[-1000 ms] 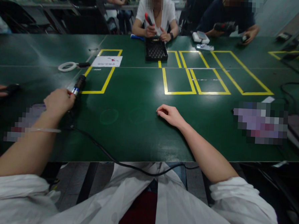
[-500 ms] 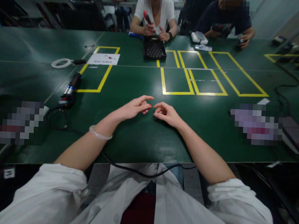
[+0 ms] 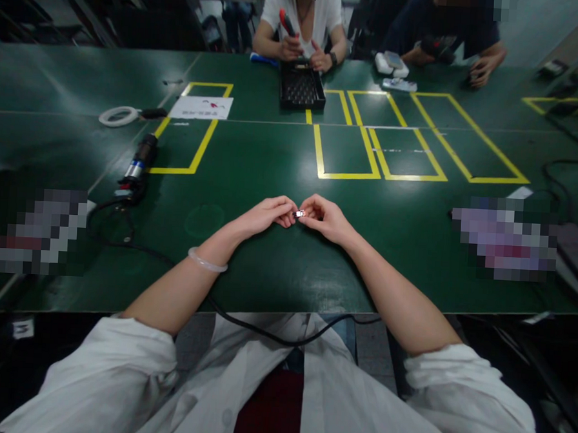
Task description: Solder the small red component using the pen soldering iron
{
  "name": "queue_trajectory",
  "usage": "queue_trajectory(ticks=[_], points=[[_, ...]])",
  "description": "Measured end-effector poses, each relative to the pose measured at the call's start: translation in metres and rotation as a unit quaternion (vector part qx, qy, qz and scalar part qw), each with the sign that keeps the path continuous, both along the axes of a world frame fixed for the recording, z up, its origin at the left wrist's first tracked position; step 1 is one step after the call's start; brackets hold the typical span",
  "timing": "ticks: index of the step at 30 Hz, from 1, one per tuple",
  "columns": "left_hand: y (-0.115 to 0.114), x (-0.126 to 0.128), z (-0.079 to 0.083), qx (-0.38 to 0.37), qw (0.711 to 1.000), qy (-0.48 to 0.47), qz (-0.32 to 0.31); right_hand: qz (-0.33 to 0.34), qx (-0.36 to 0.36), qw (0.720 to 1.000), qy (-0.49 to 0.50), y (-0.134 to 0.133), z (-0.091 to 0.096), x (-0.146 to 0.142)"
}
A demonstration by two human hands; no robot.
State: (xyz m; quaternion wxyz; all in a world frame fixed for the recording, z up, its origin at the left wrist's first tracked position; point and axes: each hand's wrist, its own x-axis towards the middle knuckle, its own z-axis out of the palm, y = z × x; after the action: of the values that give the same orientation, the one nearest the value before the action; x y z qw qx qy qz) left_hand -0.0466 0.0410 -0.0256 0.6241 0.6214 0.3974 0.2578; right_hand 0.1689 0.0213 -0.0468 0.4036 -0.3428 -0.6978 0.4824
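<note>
Between the fingertips of both hands is a small part [image 3: 299,214], silver in the middle with an orange-red patch at its right end; its exact kind is too small to tell. My left hand [image 3: 274,214], fingers curled together, pinches the left end. My right hand [image 3: 325,218] grips the other end between thumb and bent fingers. Both hands are just above the green table [image 3: 247,266], near its front edge. A pale bangle [image 3: 208,261] circles my left wrist.
A cylindrical power tool [image 3: 141,160] with a black cable lies left, near a white cable coil [image 3: 118,116] and a paper sheet [image 3: 202,107]. Yellow tape rectangles mark the table. Opposite, one person holds a red-black tool [image 3: 287,22] above a black tray [image 3: 319,105]; another sits right.
My left index finger, stretched out before, has curled in. The orange-tipped part at my left thumb has turned to show silver, and my right fingers have closed on it.
</note>
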Motion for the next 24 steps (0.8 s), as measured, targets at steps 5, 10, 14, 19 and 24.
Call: queue_trajectory(ticks=[5,10,14,19,24], points=[[-0.0024,0.0013,0.0030,0.020,0.999,0.014,-0.022,0.000,0.017,1.000,-0.017,-0.0002,-0.0001,-0.0002],[-0.0057,0.0020,0.0076,0.032,0.999,0.017,-0.028,0.006,0.009,1.000,-0.019,0.0000,-0.0019,-0.0004],[-0.0060,0.0026,0.0077,0.021,0.999,0.015,-0.026,0.002,-0.012,1.000,-0.006,0.0006,-0.0037,0.0000],[-0.0062,0.0031,0.0068,0.024,0.999,0.012,-0.027,0.006,-0.017,1.000,0.003,0.0015,-0.0053,0.0007],[-0.0053,0.0031,0.0047,0.037,0.999,0.005,-0.027,-0.003,-0.031,1.000,0.001,0.0016,-0.0025,0.0004]])
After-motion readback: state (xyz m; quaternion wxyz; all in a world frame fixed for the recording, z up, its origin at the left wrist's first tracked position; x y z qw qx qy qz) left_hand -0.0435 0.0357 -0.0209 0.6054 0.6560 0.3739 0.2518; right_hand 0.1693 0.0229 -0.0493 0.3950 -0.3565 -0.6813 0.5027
